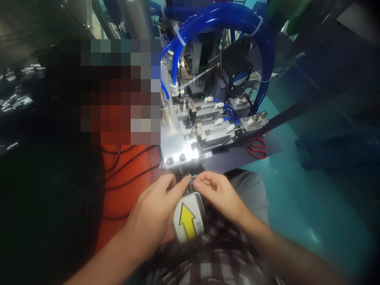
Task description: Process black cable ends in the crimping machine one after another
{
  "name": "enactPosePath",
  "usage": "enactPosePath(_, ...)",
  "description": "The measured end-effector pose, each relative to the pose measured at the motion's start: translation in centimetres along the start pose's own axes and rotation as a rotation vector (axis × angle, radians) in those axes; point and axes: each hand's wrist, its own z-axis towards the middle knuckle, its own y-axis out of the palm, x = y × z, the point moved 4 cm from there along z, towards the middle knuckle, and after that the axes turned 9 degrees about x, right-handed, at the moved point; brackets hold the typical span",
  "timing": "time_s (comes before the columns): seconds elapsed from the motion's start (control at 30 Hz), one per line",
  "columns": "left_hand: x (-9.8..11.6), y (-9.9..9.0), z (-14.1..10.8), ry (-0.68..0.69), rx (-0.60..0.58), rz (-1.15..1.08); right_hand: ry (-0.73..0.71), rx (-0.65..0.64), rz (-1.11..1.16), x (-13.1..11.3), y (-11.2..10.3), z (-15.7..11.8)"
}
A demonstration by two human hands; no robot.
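Near the bottom middle, my left hand has its thumb and fingers closed at a small part below the bright metal block. Just to the right, my right hand is pinched at the same spot, its fingertips close to the left thumb. What exactly each hand grips is too small to make out. Under the fingertips lies a white plate with a yellow arrow, partly covered by my left hand.
Thick blue hoses arch over the machine's metal cylinders. Red-handled pliers lie to the right. Black cables cross an orange-red surface at left. A person in dark clothing is at the left edge.
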Motion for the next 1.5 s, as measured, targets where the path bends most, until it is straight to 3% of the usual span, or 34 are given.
enactPosePath(0.1, 0.0, -0.1, 0.1, -0.011, 0.010, 0.005, -0.022, 0.035, -0.034, -0.3, 0.0, -0.3)
enactPosePath(0.33, 0.1, 0.0, 0.1, -0.015, 0.005, -0.017, -0.587, 0.168, -0.604, -3.4, -0.5, -1.0)
enactPosePath(0.47, 0.1, -0.1, 0.2, -0.019, 0.007, -0.036, -0.723, 0.161, -0.684, -4.2, -0.3, -1.0)
enactPosePath(0.57, 0.1, -0.1, 0.3, -0.041, 0.011, -0.071, -0.665, 0.152, -0.612, -4.0, -0.4, -0.7)
enactPosePath(0.8, 0.1, -0.2, 0.2, -0.075, 0.018, -0.086, -0.307, 0.070, -0.237, -2.0, -0.6, 0.3)
enactPosePath(1.17, -0.1, -0.6, -0.1, -0.032, 0.065, -0.058, -0.112, 0.037, -0.075, -1.7, -0.7, 1.1)
enactPosePath(1.27, 0.0, -0.6, -0.1, -0.016, 0.083, -0.059, -0.137, 0.021, -0.170, -1.9, -1.0, 0.9)
enactPosePath(1.43, 0.0, -0.4, -0.2, -0.022, 0.026, -0.008, -0.414, 0.167, -0.521, -3.8, -1.0, -0.1)
enactPosePath(1.5, 0.1, -0.5, -0.1, -0.012, 0.030, 0.006, -0.455, 0.171, -0.601, -4.0, -0.4, -0.1)
